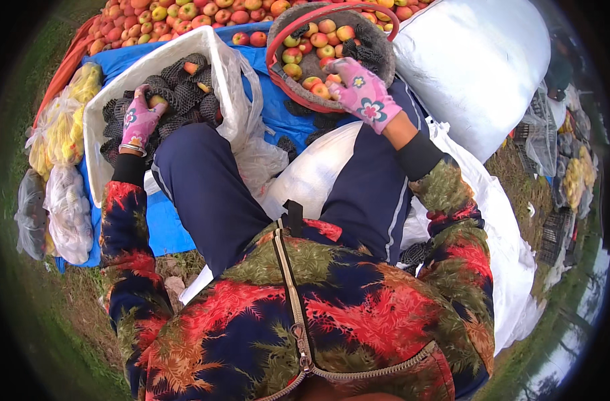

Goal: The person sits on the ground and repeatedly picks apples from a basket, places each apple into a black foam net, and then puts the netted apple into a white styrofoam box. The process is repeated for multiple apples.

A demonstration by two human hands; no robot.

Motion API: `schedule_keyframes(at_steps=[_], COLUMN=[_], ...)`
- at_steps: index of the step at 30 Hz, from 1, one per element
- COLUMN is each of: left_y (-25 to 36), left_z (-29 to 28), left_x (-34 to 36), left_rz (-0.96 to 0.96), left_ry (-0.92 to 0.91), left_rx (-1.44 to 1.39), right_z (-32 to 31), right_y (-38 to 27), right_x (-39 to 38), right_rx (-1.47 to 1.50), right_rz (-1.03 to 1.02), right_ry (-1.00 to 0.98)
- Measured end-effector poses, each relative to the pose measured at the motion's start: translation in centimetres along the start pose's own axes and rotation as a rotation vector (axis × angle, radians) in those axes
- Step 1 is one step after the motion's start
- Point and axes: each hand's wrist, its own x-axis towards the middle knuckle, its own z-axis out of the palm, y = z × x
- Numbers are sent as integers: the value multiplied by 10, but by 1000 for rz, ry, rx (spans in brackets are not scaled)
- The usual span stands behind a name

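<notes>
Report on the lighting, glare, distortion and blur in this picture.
Head view: soft daylight, no hard shadows standing out; head view: a pale sheen on the big white sack at upper right, washing out detail; head view: fisheye bending toward a black rim, bags at far right looking soft; head view: left hand and right hand fairly clear.

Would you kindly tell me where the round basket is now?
In the head view, the round basket is at upper centre, beside the right hand, right of the white box.

Red-yellow apples (327, 26) basketed; netted apples (188, 95) boxed
</notes>
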Motion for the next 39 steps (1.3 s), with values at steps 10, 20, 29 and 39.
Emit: schedule_keyframes(at_steps=[10,20,29,39], left_y=[-10,243,277,256], left_z=[50,-10,62,82], left_x=[5,-7,-69,-41], left_rz=[-8,167,-38,-356], left_ry=[-148,-318,-522,-356], left_rx=[401,-846,-1076,-1476], right_z=[29,-60,-28,3], right_y=[236,64,0,14], right_x=[62,33,-62,-33], right_rx=[-511,481,658,886], right_rz=[327,248,355,288], right_ry=[-372,100,151,215])
